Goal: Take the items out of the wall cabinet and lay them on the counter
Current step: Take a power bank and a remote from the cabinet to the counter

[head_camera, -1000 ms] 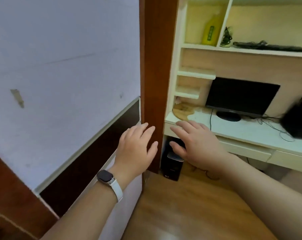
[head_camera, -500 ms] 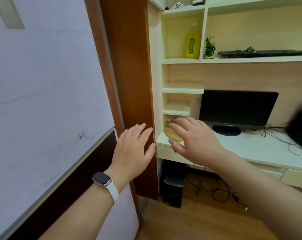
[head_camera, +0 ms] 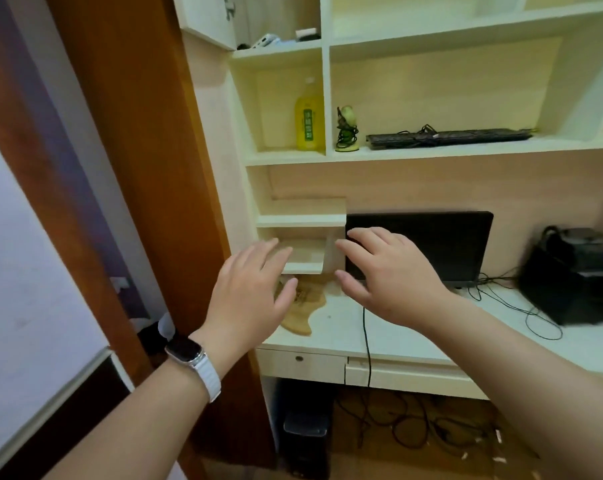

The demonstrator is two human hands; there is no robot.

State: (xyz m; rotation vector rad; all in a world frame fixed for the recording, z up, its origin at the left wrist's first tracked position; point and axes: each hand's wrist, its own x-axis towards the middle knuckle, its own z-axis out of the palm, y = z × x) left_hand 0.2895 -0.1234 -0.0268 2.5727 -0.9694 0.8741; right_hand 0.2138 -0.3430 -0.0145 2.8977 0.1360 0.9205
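My left hand, with a white-strapped watch on its wrist, hovers open in front of the small lower shelves. My right hand is beside it, fingers spread, empty, in front of the black monitor. Above them the cream wall cabinet holds a yellow bottle in the left cubby, a small green figurine and a black keyboard in the wide cubby. Small white and black items lie on the top shelf. The white counter runs below the hands.
A wooden board lies on the counter's left end, partly behind my left hand. A black bag stands at the right with cables trailing. A brown door frame rises at the left. A computer tower and loose cables sit under the counter.
The view has swung right and upward, closer to the shelves, so more of the cabinet shows. Both hands have risen from counter-edge height to the small shelves, still empty.
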